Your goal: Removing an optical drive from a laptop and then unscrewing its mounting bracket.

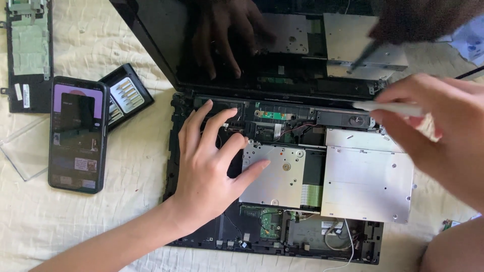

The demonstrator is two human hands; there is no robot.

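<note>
An opened black laptop base [201,236] lies on a cream cloth, its keyboard cover off and its insides exposed. My left hand [212,166] rests flat on the left part of the base, fingers spread, fingertips touching a silver metal drive plate [282,176]. My right hand [438,131] hovers over the upper right corner and grips a white slender tool [388,107] that points left toward the hinge area. A larger silver plate [365,184] sits to the right. The dark screen [166,45] stands open behind and mirrors both hands.
A smartphone [78,133] with a lit screen lies left of the laptop. Beside it is a black case of screwdriver bits [126,95]. A removed black panel [27,55] is at the top left, and a clear plastic lid [22,151] lies under the phone.
</note>
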